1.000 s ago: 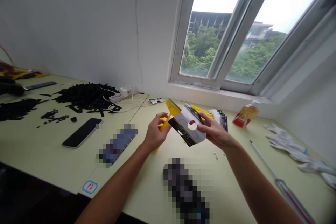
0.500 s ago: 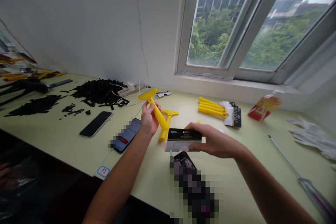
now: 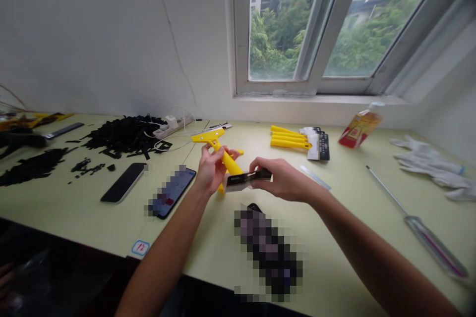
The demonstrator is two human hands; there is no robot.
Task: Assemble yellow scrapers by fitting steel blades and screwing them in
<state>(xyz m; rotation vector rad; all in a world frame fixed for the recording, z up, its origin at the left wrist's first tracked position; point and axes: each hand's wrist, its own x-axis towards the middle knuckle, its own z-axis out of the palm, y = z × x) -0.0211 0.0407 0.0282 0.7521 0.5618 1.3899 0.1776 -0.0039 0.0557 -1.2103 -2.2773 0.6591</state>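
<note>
My left hand (image 3: pixel 209 168) is closed around a yellow scraper (image 3: pixel 231 162), its wide head raised toward the upper left. Between the fingers of my right hand (image 3: pixel 277 177) is a black-and-white packaging card (image 3: pixel 238 181), tilted nearly edge-on. The card lies over the lower end of the scraper's handle; I cannot tell whether the two are joined. Part of another yellow scraper (image 3: pixel 220 189) shows behind my left hand, mostly hidden. Below my hands a phone (image 3: pixel 255 207) rests on the table, largely blurred out.
Several yellow scrapers (image 3: pixel 290 139) with cards (image 3: pixel 323 146) lie at the back. A bottle (image 3: pixel 359 126), white gloves (image 3: pixel 427 163) and a screwdriver (image 3: pixel 433 242) are on the right. Black pieces (image 3: pixel 119 133), a power strip (image 3: pixel 173 128) and two phones (image 3: pixel 122 183) occupy the left.
My right hand has tipped the card from facing me to nearly edge-on and brought it closer to the scraper in my left hand. The camera view has shifted slightly.
</note>
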